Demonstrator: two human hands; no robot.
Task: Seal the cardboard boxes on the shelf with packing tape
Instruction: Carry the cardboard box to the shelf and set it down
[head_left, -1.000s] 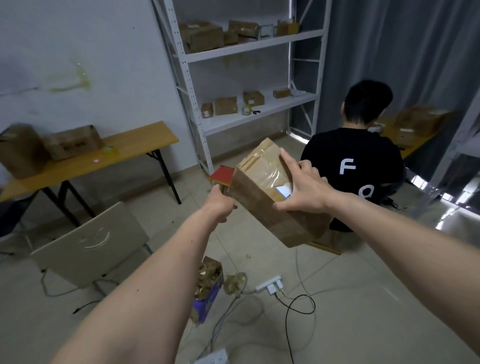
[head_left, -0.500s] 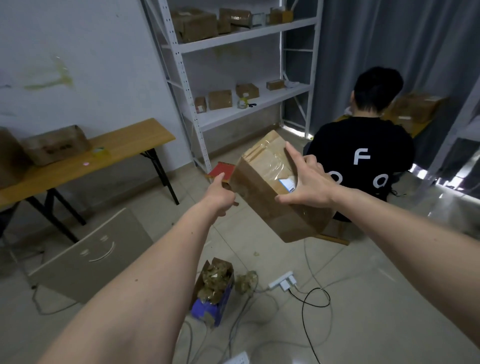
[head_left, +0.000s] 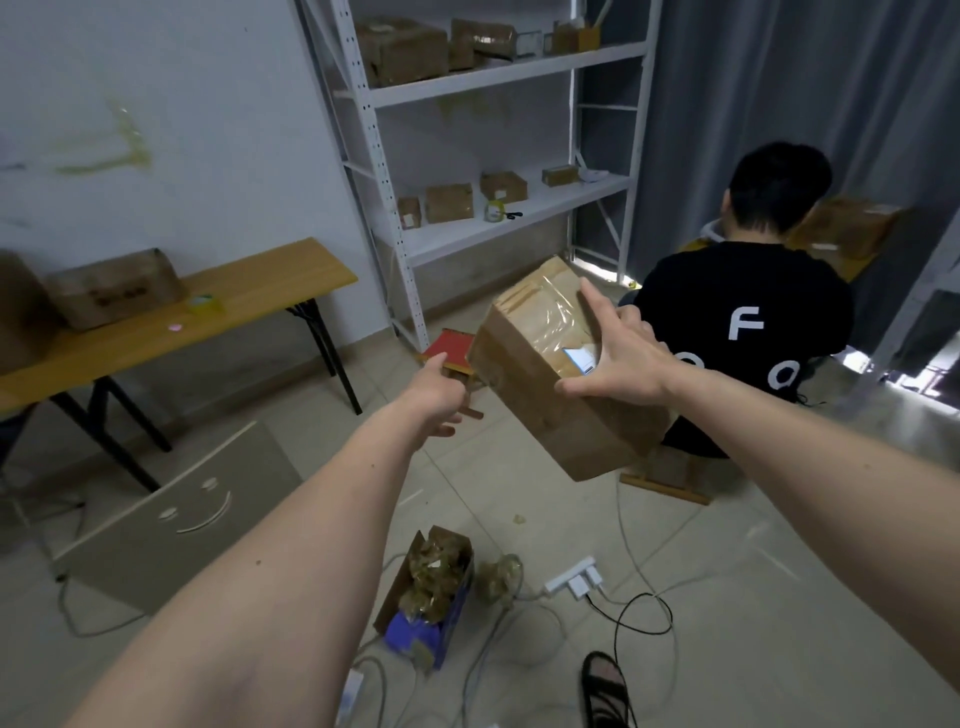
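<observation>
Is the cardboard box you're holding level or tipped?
Tipped. The cardboard box hangs cornerwise, taped top face slanting left, right hand spread over it.

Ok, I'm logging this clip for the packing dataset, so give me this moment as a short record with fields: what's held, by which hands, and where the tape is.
held item: taped cardboard box, tilted, in mid-air
right hand: fingers spread over the box top
left hand: at the box's lower left side; contact hidden
tape roll: on the middle shelf, beside small boxes
bystander: person in black shirt, back turned
</observation>
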